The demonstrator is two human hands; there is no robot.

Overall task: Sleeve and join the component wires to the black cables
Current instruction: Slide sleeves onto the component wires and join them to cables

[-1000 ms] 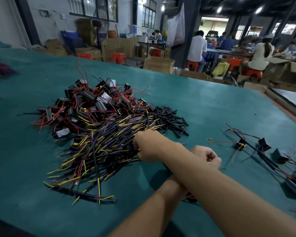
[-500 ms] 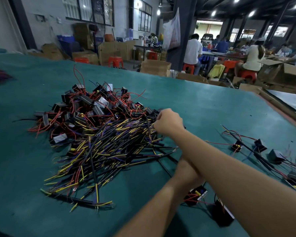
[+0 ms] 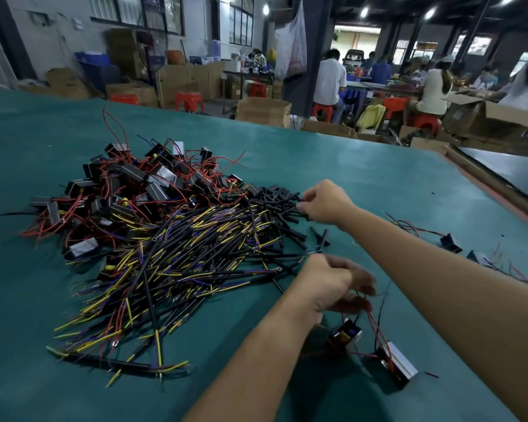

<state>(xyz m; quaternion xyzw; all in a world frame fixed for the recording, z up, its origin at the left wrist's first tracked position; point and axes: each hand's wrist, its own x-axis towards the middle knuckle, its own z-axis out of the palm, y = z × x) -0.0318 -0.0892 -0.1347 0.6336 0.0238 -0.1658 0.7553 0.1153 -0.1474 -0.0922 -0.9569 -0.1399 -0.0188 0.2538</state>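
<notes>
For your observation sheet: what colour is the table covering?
The table covering is teal green; head view.

Wire heap (image 3: 171, 254) left, components (image 3: 397, 362) right (nearer)

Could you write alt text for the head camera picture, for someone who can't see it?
A person's right hand pinches a short black sleeve beside a big tangle of cables on a green table, while the left hand grips thin red wires running to two small boxy components. Behind, workers sit among cardboard boxes.
</notes>
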